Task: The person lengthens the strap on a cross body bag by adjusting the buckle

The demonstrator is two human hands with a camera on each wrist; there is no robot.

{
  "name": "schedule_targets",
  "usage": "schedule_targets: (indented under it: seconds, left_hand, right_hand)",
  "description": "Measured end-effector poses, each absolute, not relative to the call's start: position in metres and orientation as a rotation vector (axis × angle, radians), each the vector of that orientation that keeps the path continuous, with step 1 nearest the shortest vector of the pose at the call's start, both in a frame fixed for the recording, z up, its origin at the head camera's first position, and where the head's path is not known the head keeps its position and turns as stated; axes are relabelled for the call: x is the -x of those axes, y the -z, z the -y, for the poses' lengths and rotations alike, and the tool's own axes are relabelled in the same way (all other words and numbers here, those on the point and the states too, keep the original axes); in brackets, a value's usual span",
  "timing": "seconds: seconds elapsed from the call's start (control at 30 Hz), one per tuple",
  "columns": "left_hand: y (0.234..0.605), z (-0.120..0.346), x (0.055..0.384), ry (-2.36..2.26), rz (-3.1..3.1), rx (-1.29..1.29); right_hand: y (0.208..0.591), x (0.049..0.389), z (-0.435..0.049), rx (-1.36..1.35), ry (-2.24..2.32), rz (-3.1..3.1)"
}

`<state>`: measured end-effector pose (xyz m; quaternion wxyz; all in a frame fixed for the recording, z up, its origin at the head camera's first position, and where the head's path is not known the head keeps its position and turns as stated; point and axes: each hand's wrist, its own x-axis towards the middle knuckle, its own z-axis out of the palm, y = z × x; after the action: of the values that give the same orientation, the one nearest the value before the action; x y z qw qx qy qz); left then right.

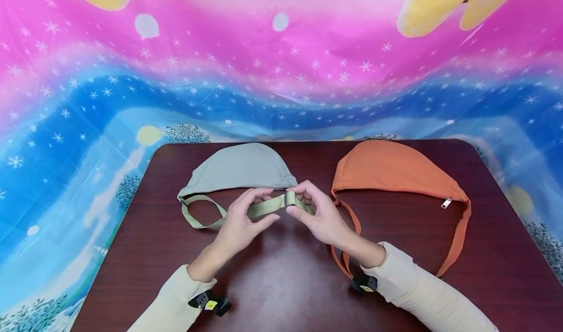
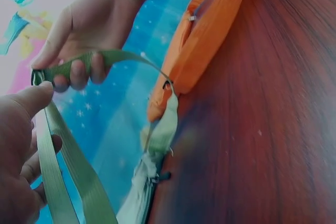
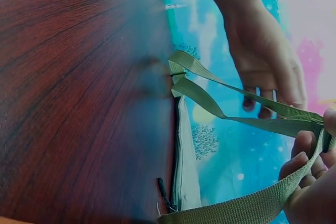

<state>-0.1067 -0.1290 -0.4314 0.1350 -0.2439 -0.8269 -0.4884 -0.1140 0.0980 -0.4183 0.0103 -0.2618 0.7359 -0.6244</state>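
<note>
A pale grey-green crescent-shaped bag (image 1: 242, 166) lies at the back left of the table, its green webbing strap (image 1: 266, 207) raised in front. My left hand (image 1: 242, 222) holds that strap left of its dark slider buckle (image 1: 287, 200), fingers behind the webbing and thumb below. On the other side my right hand (image 1: 321, 217) grips the strap near the buckle, index finger over it and thumb beneath. In the left wrist view, the left thumb (image 2: 38, 95) comes right up to the buckle, while the right fingers (image 2: 79, 72) curl around the webbing.
An orange bag (image 1: 391, 168) of similar shape lies at the back right, its strap (image 1: 455, 239) trailing toward the front. Its narrow loop passes beneath my right forearm. The dark wooden table (image 1: 277, 283) ends at a printed cloth backdrop (image 1: 281, 68).
</note>
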Motion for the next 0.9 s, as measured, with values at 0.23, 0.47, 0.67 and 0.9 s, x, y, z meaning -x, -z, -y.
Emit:
schedule_targets:
  seconds: [0.23, 0.47, 0.67, 0.9]
  left_hand:
    - [0.443, 0.141, 0.104, 1.344, 2.391, 0.666]
    - [0.445, 0.141, 0.108, 1.394, 2.339, 0.692]
    - [0.443, 0.136, 0.108, 1.366, 2.353, 0.709]
    - [0.443, 0.134, 0.110, 1.382, 2.345, 0.697]
  right_hand:
    - [0.420, 0.115, -0.099, 0.818, 1.967, -2.292]
    - [0.420, 0.115, -0.100, 0.805, 1.972, -2.283]
    - [0.419, 0.115, -0.100, 0.798, 1.974, -2.277]
    - [0.419, 0.115, -0.101, 0.799, 1.975, -2.277]
